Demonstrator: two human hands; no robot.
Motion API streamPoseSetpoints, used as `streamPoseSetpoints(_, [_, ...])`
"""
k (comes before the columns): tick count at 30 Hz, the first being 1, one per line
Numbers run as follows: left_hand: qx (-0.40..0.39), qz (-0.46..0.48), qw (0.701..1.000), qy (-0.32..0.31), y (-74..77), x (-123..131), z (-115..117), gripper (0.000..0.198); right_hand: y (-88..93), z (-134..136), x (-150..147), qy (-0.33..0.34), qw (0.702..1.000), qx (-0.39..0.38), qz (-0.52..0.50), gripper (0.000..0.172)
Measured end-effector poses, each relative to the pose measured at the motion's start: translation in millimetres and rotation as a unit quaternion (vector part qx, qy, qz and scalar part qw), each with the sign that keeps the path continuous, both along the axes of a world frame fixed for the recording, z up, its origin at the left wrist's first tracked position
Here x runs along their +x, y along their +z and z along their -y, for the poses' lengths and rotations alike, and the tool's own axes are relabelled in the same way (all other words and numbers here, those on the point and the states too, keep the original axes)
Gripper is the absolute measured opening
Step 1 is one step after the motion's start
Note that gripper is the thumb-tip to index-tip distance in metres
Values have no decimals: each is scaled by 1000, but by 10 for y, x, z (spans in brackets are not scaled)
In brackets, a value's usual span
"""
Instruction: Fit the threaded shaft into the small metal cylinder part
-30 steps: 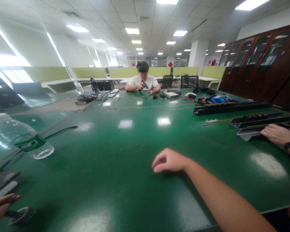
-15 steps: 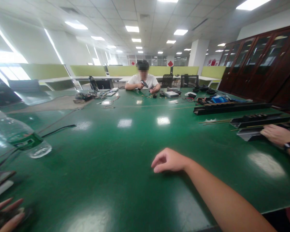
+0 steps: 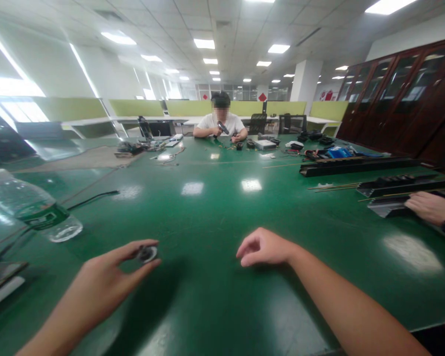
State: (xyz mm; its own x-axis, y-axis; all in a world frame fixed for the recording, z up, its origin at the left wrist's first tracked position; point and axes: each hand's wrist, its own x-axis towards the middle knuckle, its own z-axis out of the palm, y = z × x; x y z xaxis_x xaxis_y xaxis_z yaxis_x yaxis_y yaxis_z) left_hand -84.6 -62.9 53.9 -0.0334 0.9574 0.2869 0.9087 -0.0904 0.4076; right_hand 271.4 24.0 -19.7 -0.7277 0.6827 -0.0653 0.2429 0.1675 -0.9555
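Observation:
My left hand (image 3: 109,274) is raised over the green tabletop (image 3: 193,222). Between its thumb and fingers it grips a small round dark part with a pale ring (image 3: 147,253); its exact kind cannot be made out. To the right, my right hand (image 3: 263,248) rests on the table with its fingers loosely curled. A small gap shows between thumb and fingertips, and nothing is visible in the hand.
A clear plastic bottle (image 3: 35,210) is at the left, above a flat dark device (image 3: 3,277). Another person's hand (image 3: 432,207) lies on black channel pieces (image 3: 387,206) at the right. Across the table a person (image 3: 220,123) holds a dark tool (image 3: 223,128).
My left hand has come from the lower left corner toward the middle, carrying the small round part. My right hand has stayed in about the same place.

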Motion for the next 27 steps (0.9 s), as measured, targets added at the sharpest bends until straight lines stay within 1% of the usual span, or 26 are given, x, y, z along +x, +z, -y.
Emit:
streamPoseSetpoints(1, [-7,2,999,-43,-5,176,-100,37,-12,-3,1,-1,1000,-3,-5,42])
streamPoseSetpoints(3, [7,9,990,-140,-39,576,-291,31,-40,-15,0,-11,1000,-13,-23,44])
streamPoseSetpoints(4, [10,6,985,-171,-76,768,-377,26,-55,-24,-2,-22,999,-17,-35,45])
streamPoseSetpoints(6, [10,9,978,-207,-190,1074,-519,23,-84,-45,-9,-55,996,-21,-61,50])
streamPoseSetpoints(8, [13,31,973,-227,-343,1232,-616,23,-106,-63,-22,-91,993,-11,-75,53])
streamPoseSetpoints(11, [20,64,967,-247,-556,1236,-684,20,-127,-64,-55,-135,989,29,-57,55])
streamPoseSetpoints(13, [17,73,963,-259,-634,1175,-693,20,-129,-43,-83,-147,987,64,-28,55])
streamPoseSetpoints(17, [1,82,954,-287,-658,1112,-676,25,-107,22,-127,-147,982,119,23,54])
streamPoseSetpoints(20, [3,96,945,-312,-667,1130,-661,28,-78,60,-135,-161,977,135,35,44])
streamPoseSetpoints(24, [1,117,949,-294,-700,1167,-638,35,-61,96,-139,-160,977,139,26,33])
streamPoseSetpoints(27, [-9,128,951,-283,-693,1195,-619,29,-60,120,-149,-154,975,156,32,29])
